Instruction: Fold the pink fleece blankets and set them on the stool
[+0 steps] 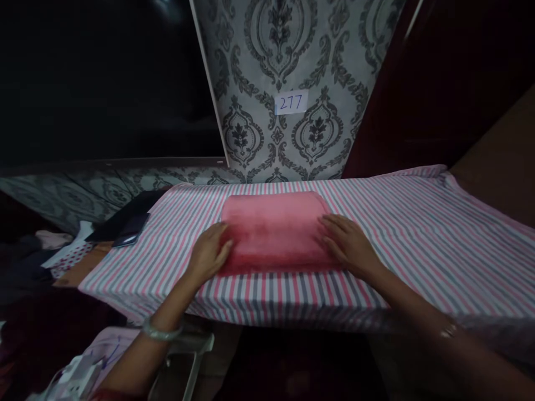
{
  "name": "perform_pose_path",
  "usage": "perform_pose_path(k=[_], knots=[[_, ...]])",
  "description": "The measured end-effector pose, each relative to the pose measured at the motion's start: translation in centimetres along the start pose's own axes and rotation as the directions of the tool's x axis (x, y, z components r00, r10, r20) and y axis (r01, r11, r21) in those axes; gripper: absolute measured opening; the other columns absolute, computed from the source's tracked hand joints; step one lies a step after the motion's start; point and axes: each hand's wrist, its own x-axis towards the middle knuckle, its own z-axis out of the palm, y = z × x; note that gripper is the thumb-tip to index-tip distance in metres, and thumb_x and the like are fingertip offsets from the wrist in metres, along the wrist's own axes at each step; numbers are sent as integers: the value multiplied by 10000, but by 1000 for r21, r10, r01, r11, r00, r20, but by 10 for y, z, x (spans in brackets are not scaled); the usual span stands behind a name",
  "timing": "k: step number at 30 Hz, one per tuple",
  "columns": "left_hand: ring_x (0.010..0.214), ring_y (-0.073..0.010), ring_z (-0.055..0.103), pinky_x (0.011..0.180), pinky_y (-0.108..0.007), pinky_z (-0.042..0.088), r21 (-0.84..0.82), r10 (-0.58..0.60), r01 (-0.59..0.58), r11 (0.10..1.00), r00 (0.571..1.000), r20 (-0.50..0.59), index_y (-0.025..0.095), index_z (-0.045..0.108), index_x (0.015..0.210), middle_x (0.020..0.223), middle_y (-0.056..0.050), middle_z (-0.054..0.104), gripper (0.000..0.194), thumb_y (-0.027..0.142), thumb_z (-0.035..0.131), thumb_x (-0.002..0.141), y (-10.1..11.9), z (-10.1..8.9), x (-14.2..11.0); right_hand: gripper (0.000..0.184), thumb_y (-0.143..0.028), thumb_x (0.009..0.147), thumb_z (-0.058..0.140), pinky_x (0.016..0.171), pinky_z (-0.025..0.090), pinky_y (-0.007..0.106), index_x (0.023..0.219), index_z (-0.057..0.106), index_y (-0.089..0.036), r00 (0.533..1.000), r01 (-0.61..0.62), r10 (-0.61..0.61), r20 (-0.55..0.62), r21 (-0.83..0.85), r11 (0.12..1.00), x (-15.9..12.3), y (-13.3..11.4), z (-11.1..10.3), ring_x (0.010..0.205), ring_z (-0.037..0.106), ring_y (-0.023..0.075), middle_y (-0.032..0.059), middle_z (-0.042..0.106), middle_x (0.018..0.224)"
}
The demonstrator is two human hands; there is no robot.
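Note:
A folded pink cloth [273,228], soft and plush-looking, lies as a flat rectangular bundle on the striped sheet. At its left edge rests my left hand [211,250], fingers stretched out and thumb apart, touching the side of the bundle. My right hand [349,242] lies against the right edge, its fingers extended over the top of the cloth and slightly blurred. Neither hand is closed around the fabric. The underside of the bundle is hidden.
A pink, grey and white striped sheet [418,239] covers the table. A dark phone-like object [130,231] lies at its left end. Behind are a large screen [104,83] and patterned wallpaper with a paper [291,102] marked 277. A power strip [79,376] sits lower left.

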Motion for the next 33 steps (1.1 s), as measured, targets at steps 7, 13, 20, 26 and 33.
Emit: perform_pose_path(k=[7, 13, 20, 26, 33], knots=[[1506, -355, 140, 1201, -574, 111, 221, -146, 74, 972, 932, 332, 117, 295, 1537, 1612, -222, 211, 819, 650, 388, 921, 57, 38, 102, 616, -530, 984, 369, 1147, 223, 586, 1528, 360, -241, 932, -165, 225, 283, -221, 961, 103, -14, 54, 1468, 226, 361, 113, 299, 1598], [1506, -394, 84, 1155, -655, 114, 272, -266, 182, 945, 911, 315, 276, 242, 1562, 1645, -166, 124, 801, 720, 334, 903, 36, 77, 96, 593, -565, 986, 359, 1138, 214, 582, 1497, 420, -270, 918, -197, 268, 293, -249, 948, 86, -1, 89, 1435, 291, 374, 98, 363, 1570], [1503, -403, 100, 1143, -673, 138, 289, -272, 182, 940, 911, 312, 264, 282, 1552, 1640, -176, 134, 801, 708, 387, 894, 33, 89, 88, 585, -560, 982, 375, 1126, 244, 560, 1477, 455, -259, 935, -164, 224, 274, -225, 960, 78, 5, 104, 1391, 374, 354, 117, 440, 1520], [1507, -396, 78, 1148, -670, 125, 291, -284, 196, 936, 909, 304, 254, 285, 1552, 1638, -191, 112, 805, 706, 388, 895, 34, 88, 86, 575, -538, 981, 410, 1144, 224, 550, 1475, 460, -248, 928, -171, 234, 288, -228, 958, 78, 0, 103, 1413, 349, 360, 123, 418, 1534], [1502, -379, 137, 1154, -634, 176, 196, -317, 254, 947, 836, 447, 263, 314, 1540, 1636, -157, 165, 773, 697, 369, 902, 27, 63, 107, 539, -485, 992, 396, 1106, 276, 559, 1471, 461, -246, 857, -188, 244, 454, -165, 968, 102, 7, 82, 1395, 380, 352, 123, 423, 1530]])
